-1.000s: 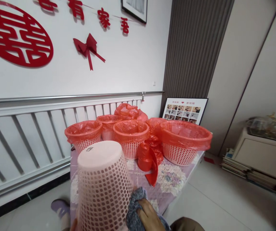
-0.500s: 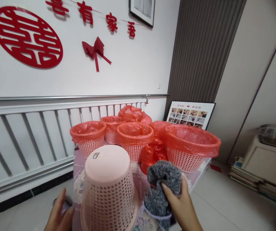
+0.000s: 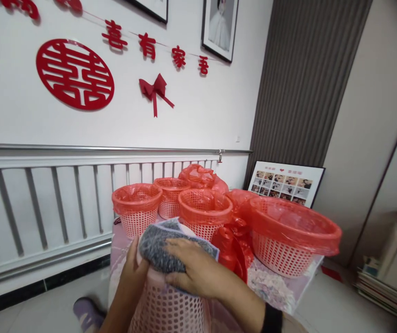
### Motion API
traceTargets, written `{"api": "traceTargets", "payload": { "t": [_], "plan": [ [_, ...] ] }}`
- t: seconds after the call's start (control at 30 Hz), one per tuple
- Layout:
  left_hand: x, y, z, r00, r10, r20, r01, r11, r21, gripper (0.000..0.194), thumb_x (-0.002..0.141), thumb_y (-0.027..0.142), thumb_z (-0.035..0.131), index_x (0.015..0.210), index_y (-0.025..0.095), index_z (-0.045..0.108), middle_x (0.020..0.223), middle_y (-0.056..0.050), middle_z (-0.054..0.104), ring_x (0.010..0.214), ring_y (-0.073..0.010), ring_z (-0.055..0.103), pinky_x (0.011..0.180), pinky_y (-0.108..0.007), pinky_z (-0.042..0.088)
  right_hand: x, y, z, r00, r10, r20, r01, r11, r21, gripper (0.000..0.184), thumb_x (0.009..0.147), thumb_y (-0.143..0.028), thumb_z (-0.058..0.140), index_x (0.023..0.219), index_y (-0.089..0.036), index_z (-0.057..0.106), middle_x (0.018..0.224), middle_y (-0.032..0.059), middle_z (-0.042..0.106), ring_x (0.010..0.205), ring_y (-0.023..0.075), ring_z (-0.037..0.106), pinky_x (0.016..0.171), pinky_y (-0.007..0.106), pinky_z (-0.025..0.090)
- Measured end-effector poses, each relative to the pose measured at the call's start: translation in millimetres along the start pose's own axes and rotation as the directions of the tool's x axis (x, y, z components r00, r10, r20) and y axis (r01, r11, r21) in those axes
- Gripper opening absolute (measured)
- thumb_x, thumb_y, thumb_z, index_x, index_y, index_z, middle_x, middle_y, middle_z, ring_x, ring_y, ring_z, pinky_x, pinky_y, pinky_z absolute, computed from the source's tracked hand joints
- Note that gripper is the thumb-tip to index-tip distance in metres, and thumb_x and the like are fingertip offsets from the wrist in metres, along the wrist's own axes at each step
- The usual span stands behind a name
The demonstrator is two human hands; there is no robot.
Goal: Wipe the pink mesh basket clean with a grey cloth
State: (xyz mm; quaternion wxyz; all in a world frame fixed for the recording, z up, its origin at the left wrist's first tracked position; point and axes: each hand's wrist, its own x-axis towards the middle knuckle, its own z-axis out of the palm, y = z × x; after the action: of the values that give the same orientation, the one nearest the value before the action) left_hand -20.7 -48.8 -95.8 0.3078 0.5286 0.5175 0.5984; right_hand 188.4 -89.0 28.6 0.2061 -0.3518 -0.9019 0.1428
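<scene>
The bin (image 3: pixel 170 305), pale pink and pierced with holes, stands upside down at the lower centre of the frame, its narrow end uppermost. The cloth (image 3: pixel 156 254), dark grey with a lilac edge, lies over that end, covering most of it. The right hand (image 3: pixel 194 268) comes in from the lower right and rests flat on the cloth, palm down and fingers extended, so the cloth is between hand and bin. The left hand (image 3: pixel 134 266) is against the upper left side of the bin, just beside the cloth; some of its fingers are hidden, so I cannot tell how firmly it grips. Behind the bin, at mid-frame, stands a lined basket (image 3: pixel 205 217). The red roll (image 3: pixel 224 243) is just right of the cloth, and a bigger basket (image 3: pixel 295 249) stands at right of centre on the table (image 3: pixel 272 289).
</scene>
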Motion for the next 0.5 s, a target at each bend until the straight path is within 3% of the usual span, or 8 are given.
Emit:
{"api": "traceTargets", "payload": {
  "t": [0.13,0.27,0.4,0.5],
  "plan": [
    [-2,-6,-0.5,0.999,0.036,0.039,-0.034,0.998,-0.055,0.071,0.086,0.043,0.055,0.151,0.017,0.040,0.159,-0.013,0.046,0.150,-0.0278,0.039,0.126,-0.044,0.030,17,4,13,0.999,0.034,0.006,-0.034,0.998,-0.052,0.054,0.087,-0.047,0.069,0.136,-0.026,0.062,0.140,0.0105,0.065,0.133,0.0310,0.056,0.114,0.049,0.040],
    [-7,0,1.8,0.996,-0.082,0.020,0.084,0.994,-0.076,0.071,0.091,0.036,0.050,0.157,0.020,0.030,0.164,-0.011,0.039,0.151,-0.0262,0.037,0.125,-0.045,0.032,55,37,10,0.987,0.159,-0.006,-0.159,0.983,-0.095,0.058,0.089,-0.047,0.062,0.137,-0.016,0.061,0.143,0.0182,0.062,0.133,0.0347,0.056,0.113,0.050,0.041],
    [-10,9,3.4,0.992,-0.124,0.029,0.126,0.989,-0.081,0.073,0.090,0.033,0.050,0.157,0.017,0.028,0.166,-0.013,0.035,0.151,-0.0270,0.037,0.126,-0.049,0.029,88,69,5,0.957,0.279,-0.083,-0.280,0.960,-0.005,0.047,0.089,-0.039,0.060,0.130,-0.016,0.066,0.133,0.0164,0.069,0.122,0.0322,0.064,0.106,0.044,0.047],
    [-12,18,2.8,0.991,-0.131,0.022,0.132,0.990,-0.042,0.074,0.089,0.037,0.049,0.156,0.015,0.029,0.166,-0.014,0.035,0.151,-0.0288,0.037,0.125,-0.050,0.029,95,84,6,0.933,0.328,-0.149,-0.324,0.945,0.051,0.040,0.092,-0.035,0.055,0.124,-0.015,0.067,0.124,0.0154,0.073,0.114,0.0290,0.068,0.100,0.040,0.050]
  ]
}}
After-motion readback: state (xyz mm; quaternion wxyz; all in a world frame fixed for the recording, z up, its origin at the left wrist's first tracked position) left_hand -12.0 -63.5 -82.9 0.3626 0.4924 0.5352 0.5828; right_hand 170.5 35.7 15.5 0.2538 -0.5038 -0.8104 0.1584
